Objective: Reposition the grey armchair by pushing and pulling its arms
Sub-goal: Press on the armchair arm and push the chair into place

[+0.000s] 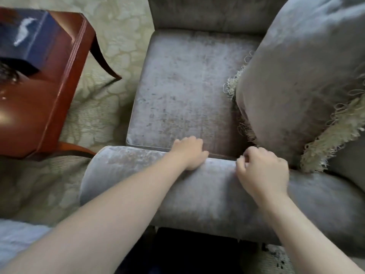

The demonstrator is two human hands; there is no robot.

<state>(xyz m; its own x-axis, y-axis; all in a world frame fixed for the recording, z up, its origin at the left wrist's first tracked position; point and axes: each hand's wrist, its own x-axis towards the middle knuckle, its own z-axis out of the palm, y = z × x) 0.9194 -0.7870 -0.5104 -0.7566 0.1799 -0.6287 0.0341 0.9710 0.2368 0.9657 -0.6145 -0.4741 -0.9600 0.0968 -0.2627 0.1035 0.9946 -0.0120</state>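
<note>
The grey velvet armchair [183, 91] fills the middle of the head view, seen from over one side. Its near rolled arm [213, 194] runs across the lower half of the picture. My left hand [189, 154] lies over the top of that arm, fingers curled down its inner side toward the seat cushion. My right hand [262, 171] grips the same arm a little to the right, fingers bent over the top. The far arm [207, 12] shows at the top edge.
A grey cushion with pale fringe [300, 76] leans in the chair's right side. A red-brown wooden side table [49, 99] with a dark blue box [29, 34] stands close on the left. Pale patterned carpet [110, 30] lies between the table and the chair.
</note>
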